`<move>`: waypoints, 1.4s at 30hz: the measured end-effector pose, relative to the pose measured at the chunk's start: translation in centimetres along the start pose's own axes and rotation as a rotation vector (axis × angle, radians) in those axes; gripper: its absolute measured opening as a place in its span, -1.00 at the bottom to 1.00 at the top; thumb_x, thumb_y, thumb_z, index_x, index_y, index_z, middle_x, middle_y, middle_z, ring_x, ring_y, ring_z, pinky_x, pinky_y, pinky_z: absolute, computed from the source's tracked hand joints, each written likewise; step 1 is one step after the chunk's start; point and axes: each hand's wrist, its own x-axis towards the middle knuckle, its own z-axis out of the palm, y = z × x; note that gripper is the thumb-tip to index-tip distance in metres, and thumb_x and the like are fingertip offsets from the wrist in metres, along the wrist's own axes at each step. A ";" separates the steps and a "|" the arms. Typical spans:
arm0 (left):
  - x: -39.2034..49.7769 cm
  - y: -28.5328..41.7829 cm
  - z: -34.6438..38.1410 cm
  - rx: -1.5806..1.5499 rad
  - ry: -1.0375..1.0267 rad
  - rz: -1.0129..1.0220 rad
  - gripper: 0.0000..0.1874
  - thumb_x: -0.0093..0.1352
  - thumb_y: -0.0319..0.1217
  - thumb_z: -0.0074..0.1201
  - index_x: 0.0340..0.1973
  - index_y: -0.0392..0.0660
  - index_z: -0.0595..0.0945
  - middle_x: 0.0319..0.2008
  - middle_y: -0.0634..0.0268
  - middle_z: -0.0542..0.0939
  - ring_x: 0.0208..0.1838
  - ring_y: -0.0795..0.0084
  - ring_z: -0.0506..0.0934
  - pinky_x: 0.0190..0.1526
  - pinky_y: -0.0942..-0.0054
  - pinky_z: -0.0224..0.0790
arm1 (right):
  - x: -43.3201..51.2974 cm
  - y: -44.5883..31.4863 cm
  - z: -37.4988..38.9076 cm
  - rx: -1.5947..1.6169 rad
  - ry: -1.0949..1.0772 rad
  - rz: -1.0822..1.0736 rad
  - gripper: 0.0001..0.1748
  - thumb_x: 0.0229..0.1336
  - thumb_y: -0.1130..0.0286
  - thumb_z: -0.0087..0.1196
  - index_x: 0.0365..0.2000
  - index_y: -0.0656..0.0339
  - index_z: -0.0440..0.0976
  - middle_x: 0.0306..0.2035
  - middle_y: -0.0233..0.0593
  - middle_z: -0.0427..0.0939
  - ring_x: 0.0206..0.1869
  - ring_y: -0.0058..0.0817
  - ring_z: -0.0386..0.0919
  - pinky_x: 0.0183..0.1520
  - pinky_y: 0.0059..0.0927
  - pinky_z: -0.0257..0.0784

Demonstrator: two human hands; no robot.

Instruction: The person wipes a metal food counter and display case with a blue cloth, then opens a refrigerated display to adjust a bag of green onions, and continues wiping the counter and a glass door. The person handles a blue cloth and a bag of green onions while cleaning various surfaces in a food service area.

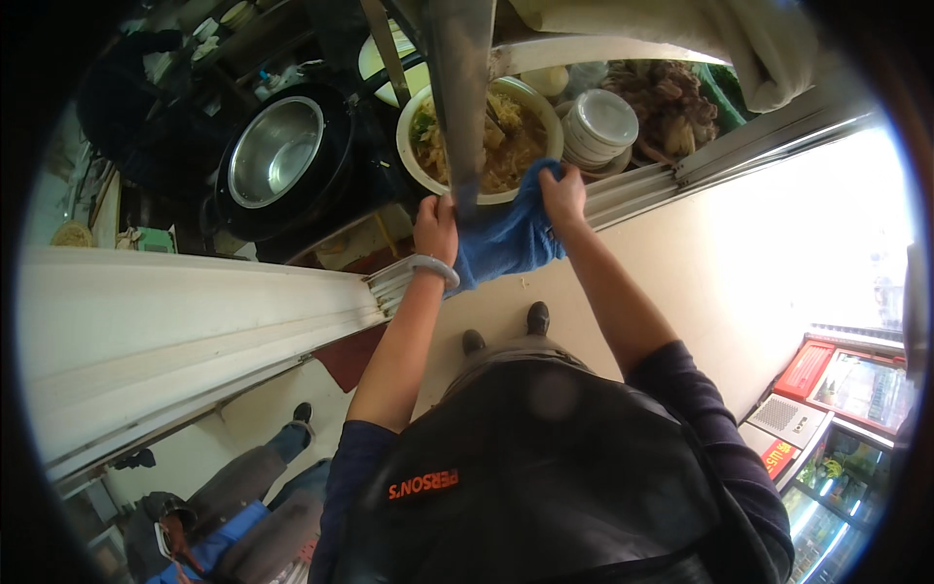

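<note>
A blue cloth (503,248) hangs between my two hands at the near edge of a large white basin (406,139) of soupy food. My left hand (436,230), with a pale bangle at the wrist, grips the cloth's left side. At the cloth's upper right corner, my right hand (563,193) is closed on it beside the basin's rim. A grey metal post (460,95) crosses in front of the basin and hides part of the food. Stacked white bowls (600,128) stand just right of the basin.
A steel bowl (277,152) sits in a black wok (332,168) at the left. Metal window tracks (635,193) run along the opening. Brownish leafy food (660,102) lies at upper right. Another person (241,496) is at lower left; lit display fridges (832,467) stand at lower right.
</note>
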 end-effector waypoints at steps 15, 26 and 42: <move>5.3 -2.9 2.1 -0.354 0.091 -0.240 -0.53 0.24 -0.22 0.23 -0.13 -0.37 0.55 -0.15 -0.09 0.63 -0.08 0.02 0.59 -0.06 0.29 0.39 | 0.6 -0.2 -0.7 0.007 -0.054 -0.036 -0.48 -0.04 0.14 0.18 -0.17 0.35 0.41 -0.23 0.18 0.55 -0.09 0.09 0.51 0.01 -0.11 0.38; 8.6 -4.6 0.7 -0.466 -0.013 -0.181 -0.90 0.34 -0.43 0.10 -0.31 -0.06 0.47 -0.45 0.36 0.44 -0.32 0.42 0.44 -0.31 0.40 0.33 | 6.2 -0.3 -1.9 -0.155 -0.113 -0.052 -0.47 -0.07 0.05 0.19 -0.34 0.41 0.59 -0.29 0.23 0.59 -0.14 0.06 0.57 -0.02 -0.09 0.44; 6.6 -2.4 1.1 -0.173 0.037 -0.345 -0.80 0.37 -0.38 0.06 -0.17 -0.24 0.56 -0.30 0.15 0.60 -0.28 0.18 0.53 -0.21 0.22 0.35 | 1.9 -0.2 -0.8 -0.009 -0.174 -0.087 -0.55 0.01 0.14 0.09 -0.27 0.38 0.52 -0.28 0.23 0.57 -0.13 0.14 0.51 -0.02 -0.08 0.40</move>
